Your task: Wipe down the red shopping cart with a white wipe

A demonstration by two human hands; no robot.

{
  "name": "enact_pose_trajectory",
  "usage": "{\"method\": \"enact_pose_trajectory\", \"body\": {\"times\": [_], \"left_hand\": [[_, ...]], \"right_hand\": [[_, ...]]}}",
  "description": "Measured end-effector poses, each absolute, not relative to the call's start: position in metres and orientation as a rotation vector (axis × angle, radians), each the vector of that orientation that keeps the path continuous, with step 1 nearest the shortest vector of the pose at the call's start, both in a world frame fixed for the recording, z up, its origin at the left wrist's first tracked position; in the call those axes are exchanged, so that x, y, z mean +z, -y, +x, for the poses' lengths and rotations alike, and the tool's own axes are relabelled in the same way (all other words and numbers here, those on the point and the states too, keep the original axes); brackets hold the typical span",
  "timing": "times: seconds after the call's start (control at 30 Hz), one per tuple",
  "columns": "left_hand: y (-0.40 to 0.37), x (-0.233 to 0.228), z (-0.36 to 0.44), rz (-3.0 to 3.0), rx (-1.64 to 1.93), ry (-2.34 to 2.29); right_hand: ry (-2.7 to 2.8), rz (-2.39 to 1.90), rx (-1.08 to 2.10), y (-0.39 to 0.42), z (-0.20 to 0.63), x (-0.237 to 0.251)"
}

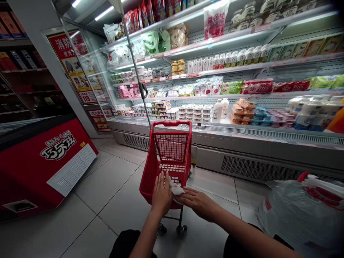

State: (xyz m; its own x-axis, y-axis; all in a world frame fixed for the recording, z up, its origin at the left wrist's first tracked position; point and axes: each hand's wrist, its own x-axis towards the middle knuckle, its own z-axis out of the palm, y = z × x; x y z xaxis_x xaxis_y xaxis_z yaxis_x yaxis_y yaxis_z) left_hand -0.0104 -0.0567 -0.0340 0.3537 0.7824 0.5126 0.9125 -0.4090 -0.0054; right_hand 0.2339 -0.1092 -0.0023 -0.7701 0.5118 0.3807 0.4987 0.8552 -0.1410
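Pale glossy floor tiles run under me toward the chiller, and closest in is where the work sits. My left hand lies flat on the near rim of the red basket trolley, fingers spread and long, gripping nothing. My right hand comes in from the side with the fingers narrow around a small white cloth, which is crumpled between the two hands and pressed against the rim.

To wipe well, I judge I should keep the left hand steadying the trolley, since it stands on small castors and would roll on smooth tile. The cloth is soft and bunched; opening it flatter would cover more of the rim. The basket is hard moulded plastic, a lattice of thin bars with a rounded lip, so the cloth needs to follow the edge and not just skim it.

Beside my right arm sits a cloudy, crinkled plastic bag. To the left stands a red freezer cabinet with a white vent. Beyond, the lit chiller shelves hold tubs, bottles and pouches.
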Motion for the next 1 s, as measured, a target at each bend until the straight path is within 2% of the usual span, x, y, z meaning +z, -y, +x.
{"method": "enact_pose_trajectory", "body": {"times": [0.3, 0.43, 0.63, 0.87, 1.0], "left_hand": [[0.080, -0.024, -0.036, -2.374, -0.612, 1.555], [0.083, -0.026, -0.023, -2.298, -0.657, 1.667], [0.099, -0.031, 0.019, -2.355, -0.711, 1.615], [0.112, -0.009, 0.015, -2.543, -0.523, 1.430], [0.108, 0.012, 0.000, -2.697, -0.398, 1.269]], "right_hand": [[2.432, -0.969, -0.290, 0.010, 0.263, 0.001], [2.370, -1.004, -0.335, 0.029, 0.247, -0.009], [2.491, -0.810, -0.294, 0.077, 0.230, -0.016], [2.411, -0.990, -0.421, 0.001, 0.292, 0.009], [2.354, -1.092, -0.470, -0.016, 0.300, 0.013]]}}
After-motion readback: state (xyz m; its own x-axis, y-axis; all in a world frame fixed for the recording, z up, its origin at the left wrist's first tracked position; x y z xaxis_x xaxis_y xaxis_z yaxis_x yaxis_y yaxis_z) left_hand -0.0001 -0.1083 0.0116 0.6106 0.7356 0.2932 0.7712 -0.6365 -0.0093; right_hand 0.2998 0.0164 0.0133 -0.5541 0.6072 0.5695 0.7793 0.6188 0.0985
